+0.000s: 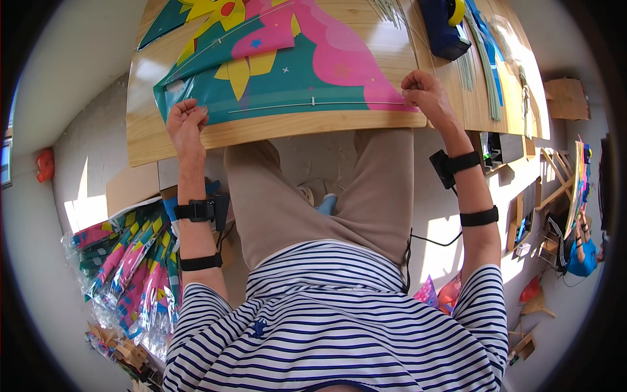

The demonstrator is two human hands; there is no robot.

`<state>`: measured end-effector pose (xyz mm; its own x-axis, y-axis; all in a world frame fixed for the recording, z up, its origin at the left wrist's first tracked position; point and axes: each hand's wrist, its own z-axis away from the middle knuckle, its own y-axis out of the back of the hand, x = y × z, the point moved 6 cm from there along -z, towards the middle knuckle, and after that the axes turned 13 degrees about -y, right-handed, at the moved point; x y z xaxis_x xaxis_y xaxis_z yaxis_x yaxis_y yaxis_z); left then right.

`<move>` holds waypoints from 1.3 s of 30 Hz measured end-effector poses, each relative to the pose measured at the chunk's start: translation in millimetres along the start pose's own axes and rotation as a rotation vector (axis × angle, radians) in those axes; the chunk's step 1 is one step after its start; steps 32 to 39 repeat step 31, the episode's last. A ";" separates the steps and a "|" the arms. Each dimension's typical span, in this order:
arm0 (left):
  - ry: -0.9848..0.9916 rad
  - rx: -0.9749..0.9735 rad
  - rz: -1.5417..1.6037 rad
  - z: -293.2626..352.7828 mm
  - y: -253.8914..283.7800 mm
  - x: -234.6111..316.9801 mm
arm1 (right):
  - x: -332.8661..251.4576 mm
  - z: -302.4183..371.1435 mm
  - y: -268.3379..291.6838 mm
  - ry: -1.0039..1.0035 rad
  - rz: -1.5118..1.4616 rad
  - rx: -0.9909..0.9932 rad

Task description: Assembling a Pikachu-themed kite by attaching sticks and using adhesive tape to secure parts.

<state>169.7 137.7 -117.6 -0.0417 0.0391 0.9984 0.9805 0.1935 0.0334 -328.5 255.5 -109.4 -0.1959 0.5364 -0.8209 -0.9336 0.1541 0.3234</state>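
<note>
A kite point(281, 88) of thin teal, pink and yellow sheet lies partly folded on the wooden table. Along its near edge runs a thin pale rod point(274, 106) with a small white fitting point(313, 101) near its middle. My left hand point(187, 129) is closed at the near left edge of the sheet, fingertips pressed together on it. At the pink tip on the right, my right hand point(428, 97) pinches the corner by the rod's end. The fingers hide exactly what lies between them. A second slim rod point(219, 40) crosses the upper part of the kite.
A blue tape dispenser point(445, 29) with yellow tape stands at the back right, beside bundles of thin rods point(484, 72). Wrapped colourful kites point(130, 261) are piled at lower left. Another person point(580, 258) in blue works far right. My legs are under the table edge point(300, 124).
</note>
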 end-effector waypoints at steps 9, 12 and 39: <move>0.005 -0.032 -0.014 -2.5 2.9 -5.9 | -4.2 4.8 -0.7 -0.017 0.007 0.016; -0.005 -0.037 -0.008 -2.7 3.1 -5.7 | -3.0 4.2 -0.5 -0.009 0.013 0.024; -0.029 -0.011 -0.004 1.0 -2.6 5.1 | -0.8 4.5 -0.9 -0.008 0.002 0.017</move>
